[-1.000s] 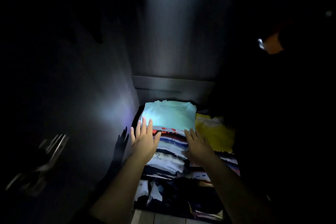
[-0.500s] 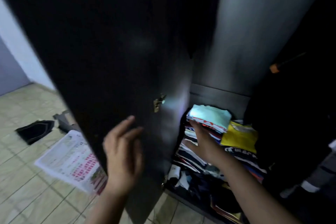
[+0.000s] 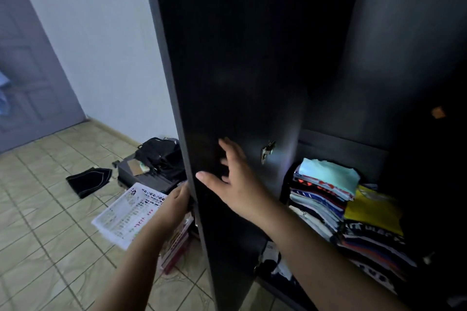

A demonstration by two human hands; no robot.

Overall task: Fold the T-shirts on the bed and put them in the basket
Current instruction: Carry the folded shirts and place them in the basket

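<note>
A stack of folded T-shirts point(image 3: 321, 199) lies inside a dark wardrobe, with a light-blue shirt point(image 3: 328, 174) on top and a yellow shirt point(image 3: 374, 209) beside it. The white lattice basket point(image 3: 129, 212) sits on the tiled floor to the left of the wardrobe door point(image 3: 227, 83). My left hand point(image 3: 174, 204) holds the door's outer edge, its fingertips hidden behind it. My right hand point(image 3: 235, 182) is spread flat against the door's inner face, left of the latch point(image 3: 267, 151). Neither hand touches a shirt.
A black bag point(image 3: 161, 156) on a dark case and a black garment point(image 3: 88, 180) lie on the floor behind the basket. Books or boxes point(image 3: 177, 242) sit under the basket by the door's foot. A purple room door point(image 3: 30, 70) stands at far left.
My right hand has left the shirt stack and moved onto the door's inner face. My left hand has shifted to the door's edge. The view has swung left, showing more floor.
</note>
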